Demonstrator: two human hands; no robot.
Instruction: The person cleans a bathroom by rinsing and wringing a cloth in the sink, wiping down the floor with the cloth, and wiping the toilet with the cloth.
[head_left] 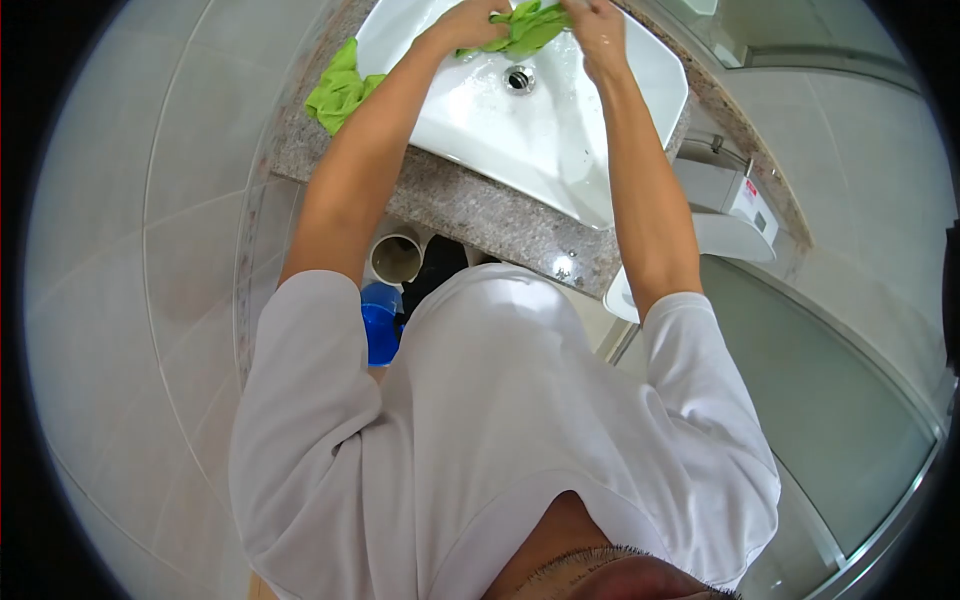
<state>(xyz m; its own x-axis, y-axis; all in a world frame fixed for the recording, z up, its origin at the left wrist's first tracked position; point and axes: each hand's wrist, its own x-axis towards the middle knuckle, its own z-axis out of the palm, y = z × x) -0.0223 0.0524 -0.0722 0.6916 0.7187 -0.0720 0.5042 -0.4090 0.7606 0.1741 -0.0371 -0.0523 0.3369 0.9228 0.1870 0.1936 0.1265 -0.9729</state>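
A bright green cloth (533,29) is stretched between my two hands over the far part of a white sink (540,150). My left hand (472,24) has its fingers closed on the cloth's left side. On the other side, my right hand (598,32) grips the cloth's right end near the top edge of the view. Below the cloth lies the round metal drain (519,80). Water drops show on the basin. A second green cloth (342,92) lies crumpled on the granite counter, left of the sink and beside my left forearm.
The speckled granite counter (480,200) runs along the sink's near edge. Underneath stand a whitish round container (397,257) and a blue container (380,322). To the right are a toilet (735,235) and a frosted glass panel (820,390). Tiled wall is on the left.
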